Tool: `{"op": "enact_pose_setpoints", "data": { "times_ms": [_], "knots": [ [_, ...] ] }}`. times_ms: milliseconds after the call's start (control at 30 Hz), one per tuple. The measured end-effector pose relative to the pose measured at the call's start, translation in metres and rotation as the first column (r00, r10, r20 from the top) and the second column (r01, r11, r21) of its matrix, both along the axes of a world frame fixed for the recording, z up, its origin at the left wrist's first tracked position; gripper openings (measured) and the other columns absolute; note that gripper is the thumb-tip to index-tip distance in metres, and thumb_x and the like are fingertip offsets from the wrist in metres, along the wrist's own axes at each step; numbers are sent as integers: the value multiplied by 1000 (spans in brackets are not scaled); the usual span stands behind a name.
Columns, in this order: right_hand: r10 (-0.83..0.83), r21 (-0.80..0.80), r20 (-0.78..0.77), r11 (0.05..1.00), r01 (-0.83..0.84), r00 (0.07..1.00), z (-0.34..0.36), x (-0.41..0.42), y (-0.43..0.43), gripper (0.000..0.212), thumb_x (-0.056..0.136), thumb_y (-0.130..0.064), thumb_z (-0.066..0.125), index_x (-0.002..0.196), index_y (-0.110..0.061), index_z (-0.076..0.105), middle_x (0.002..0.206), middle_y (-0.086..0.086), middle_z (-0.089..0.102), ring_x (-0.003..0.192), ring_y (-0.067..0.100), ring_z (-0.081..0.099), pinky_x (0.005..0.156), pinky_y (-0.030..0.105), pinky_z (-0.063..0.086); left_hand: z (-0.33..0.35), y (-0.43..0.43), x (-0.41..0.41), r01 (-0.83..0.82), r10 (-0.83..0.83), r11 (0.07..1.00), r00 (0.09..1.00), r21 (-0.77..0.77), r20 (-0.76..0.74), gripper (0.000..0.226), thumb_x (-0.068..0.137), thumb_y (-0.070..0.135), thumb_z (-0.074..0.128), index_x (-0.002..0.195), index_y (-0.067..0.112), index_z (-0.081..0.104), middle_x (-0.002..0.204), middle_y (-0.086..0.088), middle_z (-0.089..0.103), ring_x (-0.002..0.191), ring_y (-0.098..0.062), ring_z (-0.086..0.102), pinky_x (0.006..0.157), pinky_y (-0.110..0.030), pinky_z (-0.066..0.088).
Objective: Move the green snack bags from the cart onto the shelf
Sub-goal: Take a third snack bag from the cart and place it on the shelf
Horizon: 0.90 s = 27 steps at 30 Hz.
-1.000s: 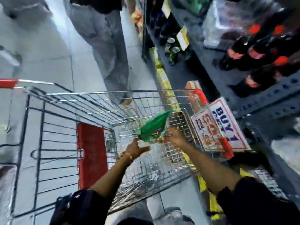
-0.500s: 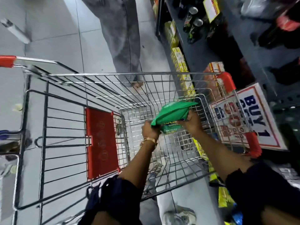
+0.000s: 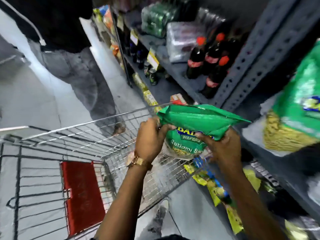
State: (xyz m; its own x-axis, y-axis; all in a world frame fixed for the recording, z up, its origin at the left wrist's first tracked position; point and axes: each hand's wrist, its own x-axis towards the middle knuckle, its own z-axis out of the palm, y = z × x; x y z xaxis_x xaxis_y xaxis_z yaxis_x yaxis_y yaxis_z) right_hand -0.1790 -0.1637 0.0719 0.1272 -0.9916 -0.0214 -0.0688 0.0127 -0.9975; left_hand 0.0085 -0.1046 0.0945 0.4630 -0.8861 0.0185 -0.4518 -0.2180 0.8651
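Note:
A green snack bag (image 3: 195, 121) with blue and white lettering is held up above the right front corner of the wire cart (image 3: 97, 135). My left hand (image 3: 149, 137) grips its left edge and my right hand (image 3: 223, 149) grips its lower right side. A second green snack bag (image 3: 301, 108) lies on the grey shelf (image 3: 256, 54) at the right, blurred. The inside of the cart basket looks bare where I can see it.
Dark soda bottles (image 3: 207, 61) with red caps stand on the shelf beyond. Yellow packets (image 3: 218, 189) hang low beside the cart. A person in grey trousers (image 3: 81, 75) stands in the aisle past the cart. The cart has a red seat flap (image 3: 81, 193).
Both hands have lifted the green bag out of the cart basket and carried it up and to the right, toward the shelf. The view has swung upward to the shelves.

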Motion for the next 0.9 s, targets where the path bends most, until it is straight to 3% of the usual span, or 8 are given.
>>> {"op": "enact_pose_setpoints", "data": {
  "times_ms": [100, 200, 267, 400, 533, 633, 733, 900],
  "knots": [
    [-96, -64, 66, 993, 100, 993, 50, -37, 14, 30, 60, -5, 86, 78, -19, 65, 59, -20, 72, 43, 1, 57, 44, 12, 49, 40, -10, -33, 139, -132, 984, 989, -110, 74, 40, 84, 25, 74, 54, 28, 47, 44, 14, 51, 43, 0, 51, 49, -24, 35],
    [-172, -134, 133, 973, 190, 976, 91, -84, 37, 29, 69, 8, 76, 88, -11, 66, 61, -25, 72, 53, -7, 66, 51, 7, 52, 73, -19, -71, 306, -297, 932, 952, -195, 73, 44, 84, 22, 74, 53, 28, 44, 46, 7, 59, 41, -5, 48, 47, -20, 34],
    [-217, -208, 77, 951, 229, 973, 107, -110, 51, 32, 66, -10, 82, 95, -9, 70, 74, -24, 76, 68, -8, 71, 60, 10, 55, 89, -22, -94, 414, -411, 878, 909, -238, 64, 44, 83, 18, 75, 51, 28, 46, 44, 16, 59, 41, 6, 50, 46, -13, 36],
    [-473, -405, -121, 826, 392, 873, 126, -165, 84, 36, 64, -49, 84, 93, -31, 73, 92, -8, 79, 90, 8, 75, 76, 25, 59, 110, -30, -150, 610, -607, 756, 789, -239, 92, 46, 80, 33, 74, 52, 6, 49, 43, -4, 54, 39, -10, 45, 45, -28, 40],
    [-628, -419, -43, 717, 556, 777, 128, -210, 120, 34, 68, -40, 86, 95, -29, 69, 96, -10, 79, 90, 8, 75, 77, 30, 61, 117, -35, -207, 782, -794, 580, 606, -229, 56, 51, 77, 52, 68, 76, 1, 67, 52, -2, 57, 49, -9, 44, 48, -41, 45],
    [-724, -396, -5, 635, 663, 690, 131, -239, 146, 40, 65, -34, 87, 99, -26, 68, 93, -23, 77, 85, -1, 74, 74, 20, 59, 122, -27, -252, 831, -832, 516, 544, -210, 110, 65, 77, 50, 73, 66, -11, 54, 51, -27, 46, 45, -16, 35, 45, -40, 36],
    [-807, -380, 40, 533, 756, 590, 134, -270, 179, 49, 61, -32, 88, 102, -15, 66, 81, -33, 73, 74, -13, 69, 65, 7, 53, 132, -8, -300, 874, -864, 446, 477, -193, 162, 56, 81, 39, 73, 60, -6, 48, 51, -27, 53, 42, -23, 42, 45, -37, 34],
    [-884, -364, 141, 373, 853, 446, 139, -324, 236, 41, 59, -20, 82, 96, -19, 65, 80, -23, 76, 72, -7, 70, 64, 10, 54, 124, 27, -381, 926, -943, 304, 326, -225, 65, 71, 69, 61, 68, 72, -8, 56, 61, -34, 57, 45, -29, 45, 49, -49, 45]
  ]
}}
